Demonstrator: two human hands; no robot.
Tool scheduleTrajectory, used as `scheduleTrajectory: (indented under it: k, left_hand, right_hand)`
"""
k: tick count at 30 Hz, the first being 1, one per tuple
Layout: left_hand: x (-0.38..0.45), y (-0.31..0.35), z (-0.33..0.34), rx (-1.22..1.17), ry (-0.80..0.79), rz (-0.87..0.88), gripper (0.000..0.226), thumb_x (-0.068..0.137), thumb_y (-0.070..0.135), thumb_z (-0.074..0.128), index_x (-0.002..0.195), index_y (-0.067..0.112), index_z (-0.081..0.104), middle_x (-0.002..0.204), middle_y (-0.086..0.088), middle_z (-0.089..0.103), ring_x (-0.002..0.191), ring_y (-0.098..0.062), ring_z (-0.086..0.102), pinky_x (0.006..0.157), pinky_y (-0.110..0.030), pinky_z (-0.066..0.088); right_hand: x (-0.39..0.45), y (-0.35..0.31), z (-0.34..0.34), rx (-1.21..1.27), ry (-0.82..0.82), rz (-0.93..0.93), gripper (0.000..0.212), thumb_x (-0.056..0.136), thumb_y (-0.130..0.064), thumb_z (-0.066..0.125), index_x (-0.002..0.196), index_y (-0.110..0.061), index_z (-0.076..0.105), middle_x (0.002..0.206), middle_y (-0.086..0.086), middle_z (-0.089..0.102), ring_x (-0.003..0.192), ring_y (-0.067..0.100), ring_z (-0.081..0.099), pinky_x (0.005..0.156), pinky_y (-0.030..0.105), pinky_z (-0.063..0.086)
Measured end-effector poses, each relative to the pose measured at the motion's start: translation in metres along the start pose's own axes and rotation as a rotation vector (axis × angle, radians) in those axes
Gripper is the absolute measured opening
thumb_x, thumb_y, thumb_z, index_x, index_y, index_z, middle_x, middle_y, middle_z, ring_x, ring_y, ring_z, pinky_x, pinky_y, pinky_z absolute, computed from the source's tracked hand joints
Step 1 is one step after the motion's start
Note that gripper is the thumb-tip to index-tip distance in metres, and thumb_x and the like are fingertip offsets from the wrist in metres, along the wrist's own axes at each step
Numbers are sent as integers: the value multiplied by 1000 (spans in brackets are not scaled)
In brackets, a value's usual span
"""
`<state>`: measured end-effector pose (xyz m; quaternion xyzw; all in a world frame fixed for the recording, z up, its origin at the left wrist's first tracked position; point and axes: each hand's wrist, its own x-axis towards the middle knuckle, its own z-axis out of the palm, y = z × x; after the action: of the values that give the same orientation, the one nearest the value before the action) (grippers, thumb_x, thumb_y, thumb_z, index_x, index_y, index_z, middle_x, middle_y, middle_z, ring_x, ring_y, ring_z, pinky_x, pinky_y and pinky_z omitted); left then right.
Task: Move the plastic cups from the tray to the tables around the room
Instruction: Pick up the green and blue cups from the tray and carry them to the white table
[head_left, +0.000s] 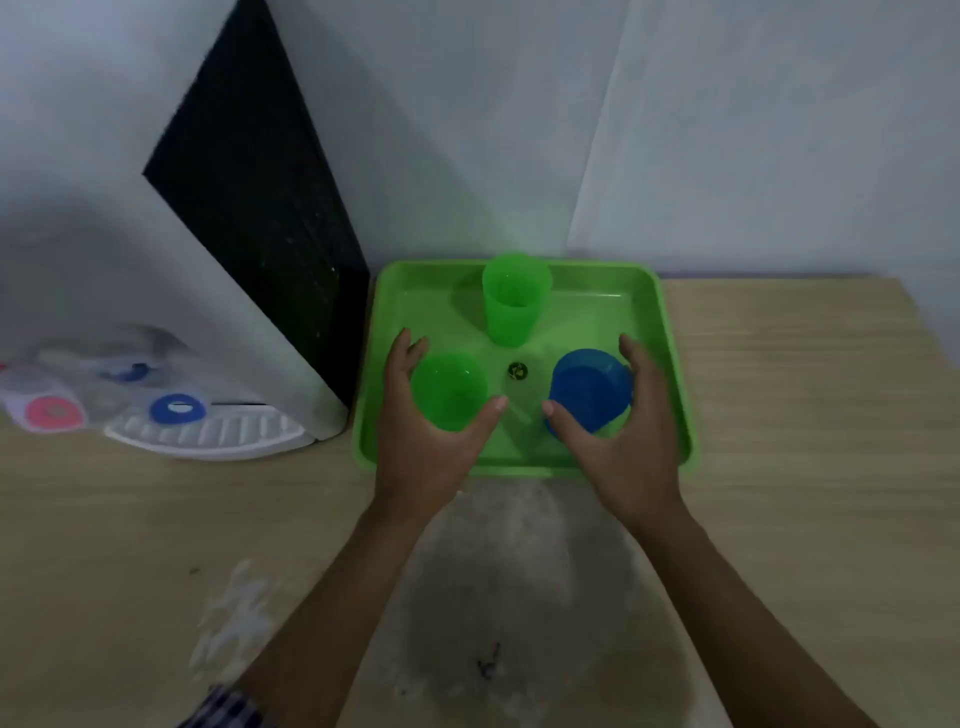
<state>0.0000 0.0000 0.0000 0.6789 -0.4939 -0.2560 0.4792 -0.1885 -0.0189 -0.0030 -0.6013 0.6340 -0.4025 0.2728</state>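
Note:
A green plastic tray (670, 332) lies on the wooden table against the wall. Three plastic cups stand upright in it. One green cup (514, 301) is at the back middle, untouched. My left hand (421, 447) wraps around a second green cup (449, 389) at the front left, fingers on its left side and thumb on its right. At the front right, my right hand (623, 452) wraps around a blue cup (592, 387), thumb on the left and fingers on the right. Both held cups still rest in the tray.
A white water dispenser (218, 332) with a black back panel, red and blue taps and a drip tray stands just left of the tray. The white wall rises right behind. The table (810, 395) extends to the right and toward me, with a worn grey patch in front.

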Motion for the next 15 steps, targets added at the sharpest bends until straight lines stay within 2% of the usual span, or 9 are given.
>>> scheduleTrajectory:
  k: [2, 4, 6, 9, 13, 15]
  left_hand:
    - [7, -1, 5, 25, 34, 49, 104, 67, 39, 90, 150, 16, 32, 137, 8, 55, 128, 0, 47, 104, -9, 35]
    - [12, -3, 8, 32, 38, 51, 102, 66, 38, 91, 148, 15, 35, 131, 7, 58, 125, -1, 50, 102, -10, 37]
    - [14, -5, 10, 27, 50, 56, 100, 66, 38, 91, 147, 14, 37, 127, 8, 60, 123, 1, 51, 102, -10, 37]
    - [16, -5, 12, 24, 53, 69, 100, 64, 38, 92, 146, 14, 40, 127, 8, 60, 122, 5, 50, 102, -10, 36]
    - [18, -8, 16, 25, 46, 90, 102, 61, 37, 93, 145, 13, 41, 131, 8, 58, 126, 5, 48, 105, -12, 35]
    - [18, -10, 17, 26, 58, 104, 98, 62, 34, 93, 143, 12, 43, 127, 7, 60, 123, 4, 50, 104, -13, 36]
  right_hand:
    - [7, 2, 5, 14, 10, -17, 95, 71, -48, 87, 150, -22, 40, 140, -11, 45, 122, -4, 45, 99, -1, 28]
    - [10, 4, 10, 21, 7, -20, 91, 71, -45, 88, 147, -22, 44, 136, -13, 46, 116, -17, 43, 96, -3, 29]
    - [12, 5, 14, 25, 34, -38, 86, 70, -42, 89, 144, -22, 48, 133, -13, 49, 116, -21, 42, 95, -2, 31]
    - [14, 6, 16, 29, 67, -54, 83, 69, -40, 90, 140, -20, 51, 130, -10, 52, 114, -16, 46, 96, 0, 33]
    - [17, 7, 20, 26, 95, -84, 84, 68, -42, 91, 139, -17, 54, 133, -3, 56, 119, 4, 52, 99, 4, 36]
    - [17, 7, 23, 27, 112, -91, 82, 67, -41, 91, 137, -17, 56, 129, -5, 57, 116, 2, 53, 97, 4, 38]
